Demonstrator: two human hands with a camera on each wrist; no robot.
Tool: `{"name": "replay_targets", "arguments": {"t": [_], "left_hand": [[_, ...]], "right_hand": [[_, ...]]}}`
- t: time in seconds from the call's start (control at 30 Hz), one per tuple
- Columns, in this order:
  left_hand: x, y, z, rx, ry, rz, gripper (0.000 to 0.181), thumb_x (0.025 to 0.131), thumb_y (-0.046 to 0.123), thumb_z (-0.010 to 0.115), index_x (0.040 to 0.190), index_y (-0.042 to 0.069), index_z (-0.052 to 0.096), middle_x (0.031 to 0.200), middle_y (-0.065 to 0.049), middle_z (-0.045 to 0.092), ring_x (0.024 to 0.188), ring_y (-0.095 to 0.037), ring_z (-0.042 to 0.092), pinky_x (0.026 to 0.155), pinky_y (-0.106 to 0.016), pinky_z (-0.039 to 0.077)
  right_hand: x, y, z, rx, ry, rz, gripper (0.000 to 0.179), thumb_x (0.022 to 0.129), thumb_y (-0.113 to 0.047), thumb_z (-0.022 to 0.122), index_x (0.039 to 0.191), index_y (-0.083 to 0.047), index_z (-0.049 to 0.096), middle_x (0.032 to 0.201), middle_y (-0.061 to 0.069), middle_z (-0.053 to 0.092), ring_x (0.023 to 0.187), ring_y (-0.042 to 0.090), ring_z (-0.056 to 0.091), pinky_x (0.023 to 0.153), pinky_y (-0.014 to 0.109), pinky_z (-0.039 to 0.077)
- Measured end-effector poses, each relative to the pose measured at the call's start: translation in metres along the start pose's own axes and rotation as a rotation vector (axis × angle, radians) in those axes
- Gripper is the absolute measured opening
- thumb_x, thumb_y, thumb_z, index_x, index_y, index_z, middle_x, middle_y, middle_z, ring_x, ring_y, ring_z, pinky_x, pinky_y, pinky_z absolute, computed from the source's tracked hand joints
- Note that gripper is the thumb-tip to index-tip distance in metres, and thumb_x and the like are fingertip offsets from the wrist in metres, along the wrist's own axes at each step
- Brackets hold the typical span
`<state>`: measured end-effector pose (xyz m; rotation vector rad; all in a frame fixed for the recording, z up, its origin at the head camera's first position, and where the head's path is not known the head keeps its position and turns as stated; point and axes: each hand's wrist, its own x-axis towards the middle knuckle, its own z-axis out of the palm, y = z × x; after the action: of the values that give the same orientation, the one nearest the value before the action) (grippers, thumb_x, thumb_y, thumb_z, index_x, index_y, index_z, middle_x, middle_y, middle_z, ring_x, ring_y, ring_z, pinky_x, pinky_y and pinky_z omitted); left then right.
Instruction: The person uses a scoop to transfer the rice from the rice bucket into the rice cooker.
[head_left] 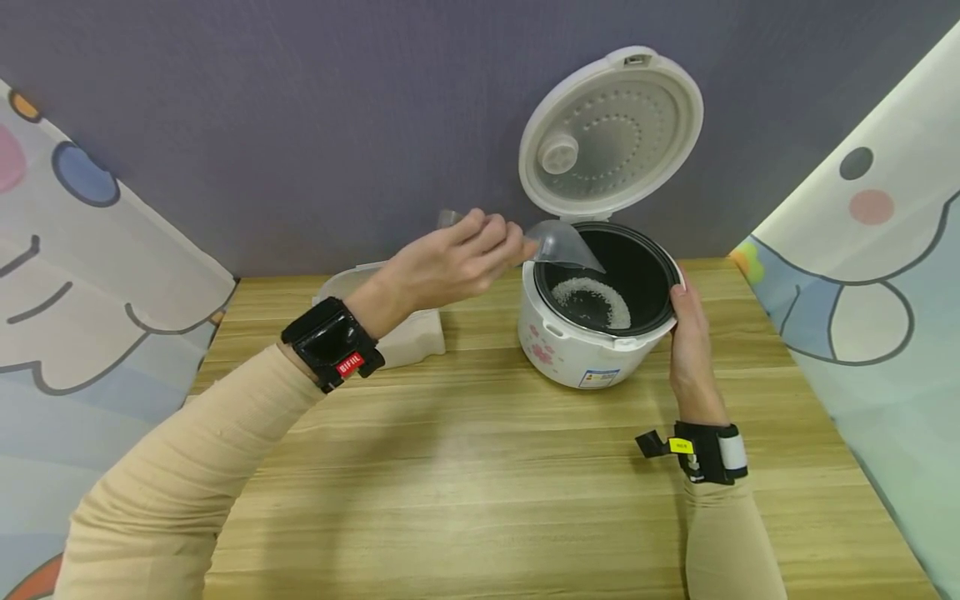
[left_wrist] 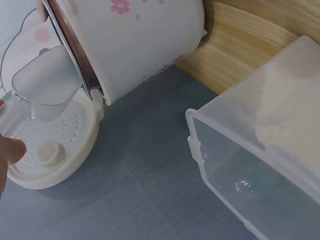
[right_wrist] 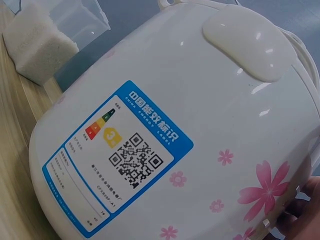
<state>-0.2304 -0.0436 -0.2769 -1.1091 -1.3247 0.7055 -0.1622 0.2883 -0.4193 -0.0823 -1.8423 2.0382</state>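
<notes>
The left hand (head_left: 457, 258) grips a scoop (head_left: 562, 246) over the rice cooker (head_left: 558, 340) between both hands; the right hand (head_left: 692, 342) grips the cooker's edge. Low, slow tipping should keep rice (head_left: 618, 310) inside.

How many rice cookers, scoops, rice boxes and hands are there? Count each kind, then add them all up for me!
Rice cooker: 1
Clear plastic scoop: 1
Translucent rice box: 1
Hands, the left hand and the right hand: 2
Total: 5
</notes>
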Motion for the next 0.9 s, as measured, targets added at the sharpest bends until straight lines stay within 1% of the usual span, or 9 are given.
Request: {"name": "replay_targets", "arguments": {"t": [0.07, 0.13, 0.23, 0.33, 0.47, 0.53, 0.6, 0.77, 0.9], "left_hand": [[-0.001, 0.001, 0.001, -0.014, 0.013, -0.032, 0.026, 0.108, 0.028, 0.056, 0.108, 0.007, 0.071, 0.095, 0.001, 0.06, 0.086, -0.015, 0.055, 0.081, -0.026, 0.044], [-0.003, 0.001, 0.001, -0.056, 0.009, -0.073, 0.023, 0.107, 0.026, 0.057, 0.111, 0.009, 0.072, 0.095, 0.001, 0.06, 0.085, -0.016, 0.055, 0.08, -0.027, 0.044], [-0.008, 0.0, -0.001, -0.151, -0.023, -0.148, 0.021, 0.105, 0.02, 0.06, 0.12, 0.015, 0.073, 0.098, 0.001, 0.062, 0.086, -0.017, 0.055, 0.08, -0.029, 0.045], [-0.014, -0.001, -0.003, -0.279, -0.093, -0.232, 0.03, 0.104, 0.01, 0.058, 0.129, 0.02, 0.072, 0.103, -0.001, 0.065, 0.088, -0.02, 0.057, 0.08, -0.032, 0.046], [-0.019, 0.001, -0.006, -0.447, -0.198, -0.358, 0.037, 0.103, 0.003, 0.054, 0.132, 0.019, 0.07, 0.106, -0.003, 0.069, 0.091, -0.024, 0.062, 0.08, -0.036, 0.049], [-0.02, 0.002, -0.007, -0.527, -0.252, -0.419, 0.034, 0.103, 0.007, 0.057, 0.133, 0.018, 0.07, 0.107, -0.004, 0.072, 0.093, -0.027, 0.065, 0.079, -0.038, 0.05], [-0.021, 0.002, -0.009, -0.636, -0.308, -0.491, 0.033, 0.102, 0.014, 0.063, 0.135, 0.017, 0.069, 0.108, -0.005, 0.074, 0.095, -0.029, 0.067, 0.079, -0.039, 0.05], [-0.03, -0.001, -0.015, -0.878, -0.436, -0.687, 0.041, 0.099, 0.029, 0.071, 0.138, 0.016, 0.067, 0.11, -0.006, 0.074, 0.096, -0.028, 0.068, 0.078, -0.041, 0.05], [-0.043, -0.004, -0.02, -0.983, -0.493, -0.796, 0.042, 0.099, 0.033, 0.071, 0.139, 0.019, 0.067, 0.11, -0.005, 0.075, 0.089, -0.026, 0.068, 0.075, -0.043, 0.051]], "right_hand": [[0.0, 0.0, 0.0, 0.001, 0.004, 0.004, 0.051, 0.11, -0.028, 0.039, 0.159, -0.014, 0.041, 0.165, 0.003, 0.037, 0.15, 0.015, 0.032, 0.122, 0.031, 0.02], [0.0, 0.001, 0.0, 0.001, 0.007, 0.008, 0.051, 0.11, -0.029, 0.039, 0.159, -0.014, 0.041, 0.165, 0.003, 0.037, 0.15, 0.015, 0.032, 0.122, 0.031, 0.02], [0.001, 0.001, 0.0, 0.002, 0.01, 0.011, 0.051, 0.11, -0.029, 0.039, 0.159, -0.013, 0.041, 0.165, 0.003, 0.037, 0.15, 0.015, 0.032, 0.122, 0.029, 0.02], [0.001, 0.001, 0.0, 0.006, 0.013, 0.011, 0.051, 0.11, -0.029, 0.039, 0.159, -0.013, 0.041, 0.165, 0.003, 0.038, 0.15, 0.015, 0.032, 0.121, 0.028, 0.021], [0.002, 0.002, 0.0, 0.014, 0.016, 0.005, 0.051, 0.11, -0.029, 0.04, 0.159, -0.013, 0.041, 0.164, 0.004, 0.038, 0.149, 0.015, 0.033, 0.12, 0.025, 0.023], [0.001, 0.002, 0.0, 0.014, 0.014, 0.003, 0.051, 0.11, -0.029, 0.039, 0.159, -0.012, 0.041, 0.164, 0.004, 0.038, 0.149, 0.015, 0.032, 0.119, 0.024, 0.024], [0.001, 0.002, -0.001, 0.014, 0.015, 0.003, 0.051, 0.11, -0.028, 0.039, 0.159, -0.012, 0.041, 0.164, 0.005, 0.038, 0.149, 0.015, 0.033, 0.119, 0.023, 0.024], [0.0, 0.003, 0.0, 0.017, 0.018, 0.001, 0.051, 0.11, -0.028, 0.04, 0.159, -0.012, 0.041, 0.164, 0.005, 0.038, 0.149, 0.015, 0.033, 0.119, 0.024, 0.024], [0.0, 0.003, 0.0, 0.014, 0.019, -0.003, 0.051, 0.11, -0.029, 0.04, 0.158, -0.013, 0.043, 0.164, 0.004, 0.039, 0.149, 0.015, 0.033, 0.12, 0.027, 0.022]]}}
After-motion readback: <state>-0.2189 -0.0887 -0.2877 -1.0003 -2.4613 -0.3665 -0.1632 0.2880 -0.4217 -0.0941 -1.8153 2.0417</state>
